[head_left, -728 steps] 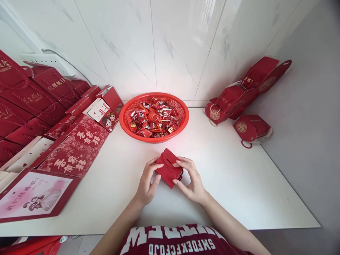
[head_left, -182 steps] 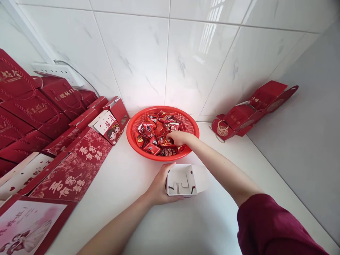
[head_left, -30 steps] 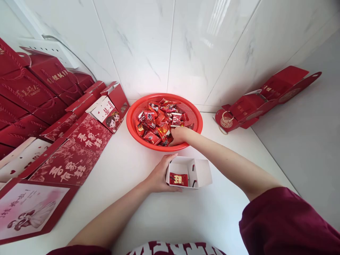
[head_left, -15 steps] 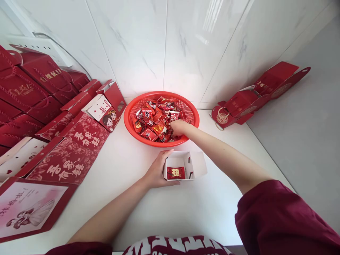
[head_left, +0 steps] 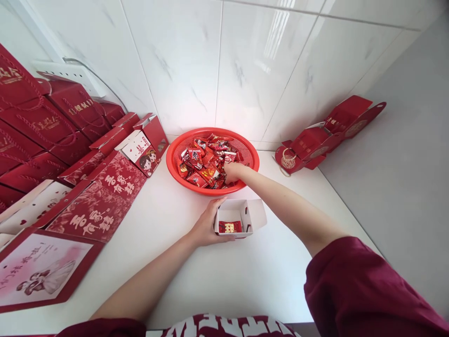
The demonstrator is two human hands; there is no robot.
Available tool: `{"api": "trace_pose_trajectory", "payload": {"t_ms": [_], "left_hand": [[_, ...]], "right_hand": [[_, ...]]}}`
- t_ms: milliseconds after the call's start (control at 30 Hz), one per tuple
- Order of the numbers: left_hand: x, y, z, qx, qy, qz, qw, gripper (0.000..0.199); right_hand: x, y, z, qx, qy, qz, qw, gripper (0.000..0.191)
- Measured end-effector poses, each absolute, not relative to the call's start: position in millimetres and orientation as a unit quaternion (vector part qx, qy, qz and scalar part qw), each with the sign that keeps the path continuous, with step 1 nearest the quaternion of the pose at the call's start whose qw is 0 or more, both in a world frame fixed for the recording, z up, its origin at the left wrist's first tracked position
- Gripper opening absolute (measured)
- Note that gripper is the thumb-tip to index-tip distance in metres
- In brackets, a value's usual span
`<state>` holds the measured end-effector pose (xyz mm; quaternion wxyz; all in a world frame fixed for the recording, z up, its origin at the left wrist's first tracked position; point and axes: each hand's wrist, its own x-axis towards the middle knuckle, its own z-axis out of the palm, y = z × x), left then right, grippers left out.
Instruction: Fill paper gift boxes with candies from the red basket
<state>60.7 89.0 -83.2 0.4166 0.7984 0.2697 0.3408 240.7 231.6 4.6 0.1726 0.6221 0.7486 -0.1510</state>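
Observation:
My left hand [head_left: 206, 225] grips a small open gift box [head_left: 247, 219] from its left side, thumb at the top edge and fingers along the near side. The box has a white inside, and its lid flap stands out to the right. Inside lies a red candy packet [head_left: 229, 227] with gold print. Beyond it, my right hand [head_left: 233, 172] reaches into a red plastic basket [head_left: 170, 164] full of wrapped candies [head_left: 210, 173]. The fingers of that hand are down among the candies, so what they hold, if anything, is hidden.
Red gift boxes [head_left: 87, 217] and rope-handled ones [head_left: 45, 126] are stacked along the left. More red boxes [head_left: 308, 142] lie at the back right by a grey panel [head_left: 393, 154]. A power strip [head_left: 70, 77] is behind the left stack, against the tiled wall [head_left: 185, 61].
The camera view has tilted up slightly, shifting the scene. My right hand stays among the candies, and my left hand keeps its hold on the box.

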Motion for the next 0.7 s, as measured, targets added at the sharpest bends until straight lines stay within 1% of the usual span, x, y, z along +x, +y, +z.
{"api": "trace_pose_trajectory", "payload": {"t_ms": [100,200,267,400,467,533,567,600,633,700], "left_hand": [[60.1,88.9,-82.8,0.809,0.269,0.341,0.397,0.114],[57.9,90.0,-76.7,0.828,0.277,0.335,0.355,0.111],[54.9,89.9,-69.1,0.849,0.292,0.322,0.302,0.109],[45.7,85.8,-49.4,0.897,0.307,0.282,0.146,0.099],[41.4,83.0,-36.3,0.894,0.312,0.313,0.080,0.084],[39.1,81.8,-18.2,0.863,0.336,0.374,0.035,0.059],[39.2,82.2,-6.9,0.842,0.354,0.406,0.029,0.044],[40.3,83.4,5.6,0.820,0.373,0.433,0.038,0.033],[42.4,85.4,18.9,0.800,0.388,0.453,0.066,0.025],[49.2,91.2,45.0,0.775,0.403,0.457,0.169,0.022]], "right_hand": [[248.8,226.3,12.2,0.627,0.757,-0.143,0.116,0.028],[260.9,215.5,20.6,0.620,0.774,-0.129,0.005,0.014],[269.6,206.5,24.4,0.611,0.778,-0.126,-0.077,0.006],[282.7,184.6,29.1,0.589,0.763,-0.149,-0.218,0.004],[286.2,170.6,33.2,0.571,0.752,-0.170,-0.280,0.003],[287.5,154.4,40.0,0.548,0.744,-0.192,-0.332,0.005],[287.4,145.7,44.3,0.529,0.734,-0.221,-0.364,0.007],[286.8,136.9,48.8,0.503,0.720,-0.262,-0.400,0.009],[285.7,128.0,53.5,0.470,0.697,-0.315,-0.440,0.012],[282.7,110.9,62.3,0.398,0.641,-0.422,-0.503,0.020]]}}
